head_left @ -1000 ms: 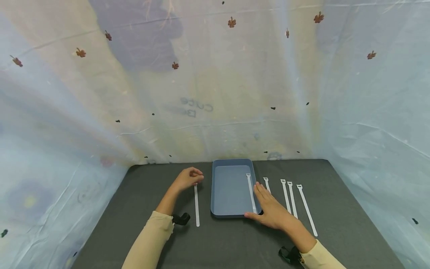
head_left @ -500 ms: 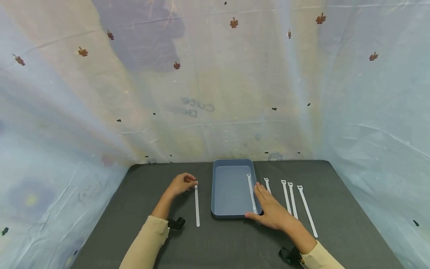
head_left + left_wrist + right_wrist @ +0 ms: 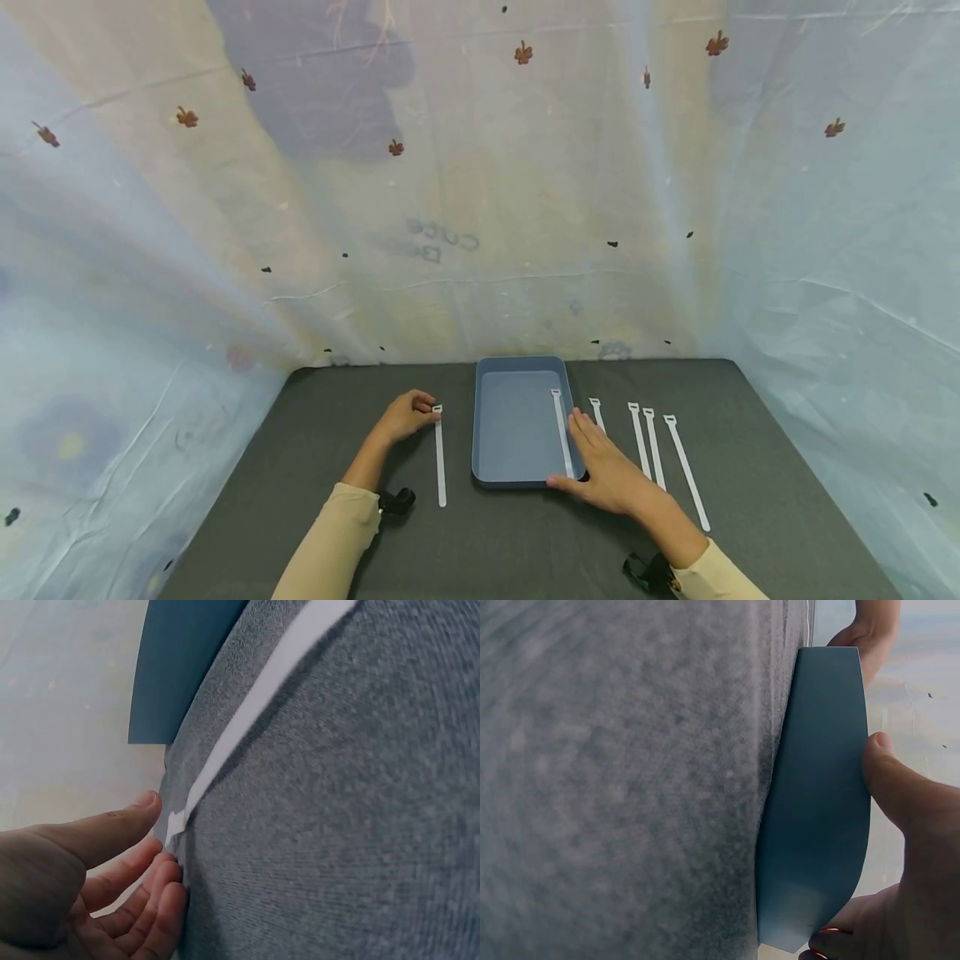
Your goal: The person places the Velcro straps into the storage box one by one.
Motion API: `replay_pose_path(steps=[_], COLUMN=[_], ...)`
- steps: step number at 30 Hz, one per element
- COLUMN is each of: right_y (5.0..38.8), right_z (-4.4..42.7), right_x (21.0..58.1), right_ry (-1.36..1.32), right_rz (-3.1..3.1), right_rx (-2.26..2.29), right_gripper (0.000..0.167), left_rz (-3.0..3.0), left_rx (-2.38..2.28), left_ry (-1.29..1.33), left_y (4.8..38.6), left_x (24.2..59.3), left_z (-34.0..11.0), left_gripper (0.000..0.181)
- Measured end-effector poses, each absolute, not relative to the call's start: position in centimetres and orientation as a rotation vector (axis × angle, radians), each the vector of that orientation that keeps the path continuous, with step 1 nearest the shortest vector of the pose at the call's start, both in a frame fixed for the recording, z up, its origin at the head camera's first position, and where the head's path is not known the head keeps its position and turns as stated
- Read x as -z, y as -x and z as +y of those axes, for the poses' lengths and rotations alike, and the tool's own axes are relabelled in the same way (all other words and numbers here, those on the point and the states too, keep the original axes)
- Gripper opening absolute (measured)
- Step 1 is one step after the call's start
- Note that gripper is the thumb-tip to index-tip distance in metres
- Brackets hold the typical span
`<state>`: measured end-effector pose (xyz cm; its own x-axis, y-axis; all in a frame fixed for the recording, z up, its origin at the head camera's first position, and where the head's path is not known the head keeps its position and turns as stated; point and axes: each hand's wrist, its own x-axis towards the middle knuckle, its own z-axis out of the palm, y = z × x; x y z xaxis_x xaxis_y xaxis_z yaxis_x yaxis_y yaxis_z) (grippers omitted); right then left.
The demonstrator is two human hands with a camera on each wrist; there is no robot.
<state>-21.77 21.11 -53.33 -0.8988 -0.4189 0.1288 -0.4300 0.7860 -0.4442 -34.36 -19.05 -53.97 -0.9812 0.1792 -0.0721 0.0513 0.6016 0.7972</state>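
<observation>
The left hand [image 3: 405,417] is at the head end of the left strap [image 3: 441,462], its fingers bent and the thumb a little way off them — a narrow gap shows between thumb and fingertips in the left wrist view. The strap's head lies just beyond that gap, right beside the fingertips; whether skin touches it, the pictures do not tell. The rest of that strap runs straight toward the person along the table [image 3: 517,550], to the left of the tray [image 3: 517,425] and apart from it.

The right hand [image 3: 603,471] is spread wide at the tray's near right corner. Its fingers lie nearly straight against the right side, and the thumb reaches round to the near side, its tip on the rim.

The tray, blue and shallow, sits flat on the table with its long sides pointing away from the person. Inside it, close to the right wall, lies the inner strap [image 3: 562,433], head at the far end.

Four more straps lie to the right of the tray, all white with their heads away from the person: a part-hidden strap [image 3: 597,413] running behind the right hand, a close pair [image 3: 655,450], and the outer strap [image 3: 687,474], which slants toward the near right. Beyond the table hangs a pale curtain [image 3: 495,192] — printed with small brown leaves and faint lettering.
</observation>
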Motion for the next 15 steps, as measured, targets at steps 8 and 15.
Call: replay_pose_path(steps=[8, 15], right_y=[21.66, 21.93], right_z=[21.08, 21.1], right_x=[53.27, 53.57], right_ry=[-0.689, -0.693], right_rz=[-2.953, -2.967], right_rx=[-0.74, -0.731], right_gripper=[0.117, 0.118], left_rz=[2.673, 2.698], left_rx=[-1.337, -1.357], left_ry=[-0.198, -0.198], left_y=[34.24, 34.26], left_x=[54.24, 54.42], left_z=[-18.98, -18.64], left_gripper=[0.039, 0.039])
